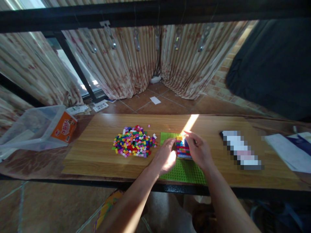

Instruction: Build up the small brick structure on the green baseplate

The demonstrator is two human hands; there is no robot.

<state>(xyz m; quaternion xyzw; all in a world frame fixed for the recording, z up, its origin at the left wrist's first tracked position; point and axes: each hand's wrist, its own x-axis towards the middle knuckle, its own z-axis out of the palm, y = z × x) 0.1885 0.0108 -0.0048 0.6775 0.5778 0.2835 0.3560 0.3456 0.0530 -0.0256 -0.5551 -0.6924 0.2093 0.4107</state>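
A block of stacked toy bricks [183, 151] in several colours stands on a green studded baseplate [186, 171], sunlight falling across its far end. My left hand [166, 157] is at the block's left side, fingers curved and thumb apart from them, with nothing visible in between. On the other side, my right hand [200, 150] has thumb and index finger close together at the block's upper right edge. Whatever lies between those fingertips is too small to make out. Left of the baseplate, a heap of loose toy bricks [133, 142] in mixed colours is spread on the wooden table [97, 145].
A clear plastic bin [36, 126] with an orange label is at the far left. On the right lie a pixelated, phone-like object [241, 150] and white papers [286, 152]. Patterned curtains [126, 64] hang beyond the table, and a white paper [155, 100] lies on the tiled floor.
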